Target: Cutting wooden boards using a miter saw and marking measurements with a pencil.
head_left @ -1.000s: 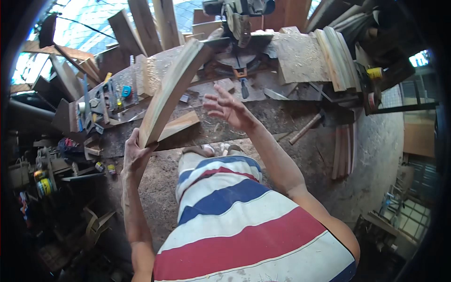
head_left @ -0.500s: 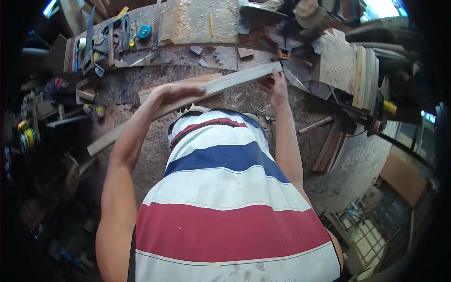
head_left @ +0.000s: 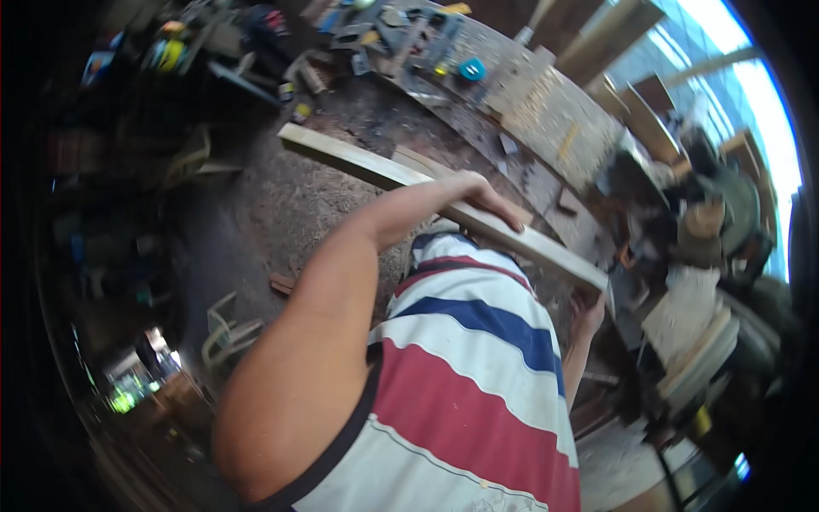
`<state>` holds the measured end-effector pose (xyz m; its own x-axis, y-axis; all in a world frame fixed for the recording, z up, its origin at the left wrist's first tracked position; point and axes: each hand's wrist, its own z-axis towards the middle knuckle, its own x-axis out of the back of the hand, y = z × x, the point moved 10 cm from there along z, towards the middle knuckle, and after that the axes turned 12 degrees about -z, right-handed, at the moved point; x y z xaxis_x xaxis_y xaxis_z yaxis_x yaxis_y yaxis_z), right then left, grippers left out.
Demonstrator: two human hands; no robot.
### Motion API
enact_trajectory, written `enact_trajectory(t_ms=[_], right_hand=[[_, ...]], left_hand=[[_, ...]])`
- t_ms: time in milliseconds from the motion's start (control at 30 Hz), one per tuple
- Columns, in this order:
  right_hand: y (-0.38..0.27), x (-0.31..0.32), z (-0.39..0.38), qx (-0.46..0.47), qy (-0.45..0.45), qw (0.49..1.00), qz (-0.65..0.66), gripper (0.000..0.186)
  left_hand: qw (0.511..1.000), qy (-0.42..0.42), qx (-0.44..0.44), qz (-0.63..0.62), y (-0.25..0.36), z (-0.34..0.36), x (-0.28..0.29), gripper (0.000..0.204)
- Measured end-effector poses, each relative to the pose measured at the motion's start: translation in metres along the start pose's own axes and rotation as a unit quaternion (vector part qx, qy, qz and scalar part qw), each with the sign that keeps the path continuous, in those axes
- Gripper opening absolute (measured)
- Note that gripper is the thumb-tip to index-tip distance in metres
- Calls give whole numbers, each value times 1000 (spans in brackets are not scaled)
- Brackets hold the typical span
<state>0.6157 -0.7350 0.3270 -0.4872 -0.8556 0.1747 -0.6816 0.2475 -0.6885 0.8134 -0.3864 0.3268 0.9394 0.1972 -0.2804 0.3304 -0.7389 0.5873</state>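
Observation:
A long pale wooden plank [head_left: 358,164] runs from the upper left down to the right, held level in front of my chest. My left hand [head_left: 478,194] lies over its middle, fingers curled on the top face. My right hand [head_left: 589,311] grips the plank's right end from below, partly hidden by my red, white and blue striped shirt [head_left: 478,375]. A second shorter board [head_left: 418,159] shows just behind the plank.
A sawdust-covered workbench [head_left: 546,111] with several hand tools [head_left: 409,34] and a blue tape roll [head_left: 472,69] stands beyond. Timber boards [head_left: 614,38] lean at the upper right. Stacked curved wood pieces [head_left: 695,341] lie at the right. Clutter fills the dark floor at the left.
The view has swung round to the left. The plank has come down from upright to level and now lies slanted across my chest, both hands still on it.

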Motion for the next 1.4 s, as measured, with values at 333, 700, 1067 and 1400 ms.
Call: enact_trajectory(t_ms=[333, 700, 1067, 1400], right_hand=[[-15, 8, -25, -38, 123, 991, 31, 64], [-180, -102, -81, 197, -103, 965, -138, 58], [-103, -81, -55, 162, -179, 970, -9, 112], [-118, 22, 8, 179, -15, 984, -5, 69]], left_hand=[[986, 146, 15, 76, 41, -103, 0, 88], [744, 506, -430, -79, 186, -425, 81, 79], [430, 606, -526, -414, 67, -424, 219, 107], [499, 478, -243, -681, -27, -119, 213, 97]])
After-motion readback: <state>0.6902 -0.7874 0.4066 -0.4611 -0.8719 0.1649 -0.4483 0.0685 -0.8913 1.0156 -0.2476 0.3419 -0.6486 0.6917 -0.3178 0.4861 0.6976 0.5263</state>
